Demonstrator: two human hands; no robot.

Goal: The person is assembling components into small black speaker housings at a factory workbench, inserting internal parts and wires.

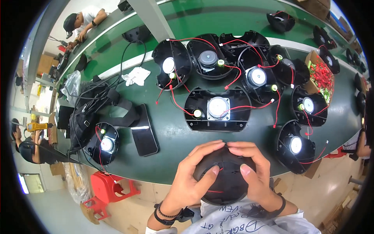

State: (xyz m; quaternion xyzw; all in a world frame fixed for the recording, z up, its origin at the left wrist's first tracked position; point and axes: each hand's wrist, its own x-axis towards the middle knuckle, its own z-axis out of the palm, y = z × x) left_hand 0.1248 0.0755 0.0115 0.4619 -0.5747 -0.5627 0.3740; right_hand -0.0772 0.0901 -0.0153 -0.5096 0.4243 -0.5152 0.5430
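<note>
Between my two hands, near the table's front edge, is a round black plastic speaker housing (225, 187) with a seam across its top. My left hand (194, 173) wraps its left side, with the thumb on the surface beside a short piece of red wire (215, 191). My right hand (258, 175) grips the right side, thumb pressed on the surface. The fingertips of both hands almost meet at the far side. Just beyond lies an open half housing (190, 102) with a bright speaker driver (218, 108), a small green-ended cylinder (197, 113) and red wires.
Several more open housings (299, 158) with drivers and red leads spread over the green table (171, 156). A box of red wires (321, 76) stands right. At left lie a phone (145, 136), a black bag (83, 121) and cables. Red stools (107, 187) stand lower left; co-workers (83, 23) sit beyond.
</note>
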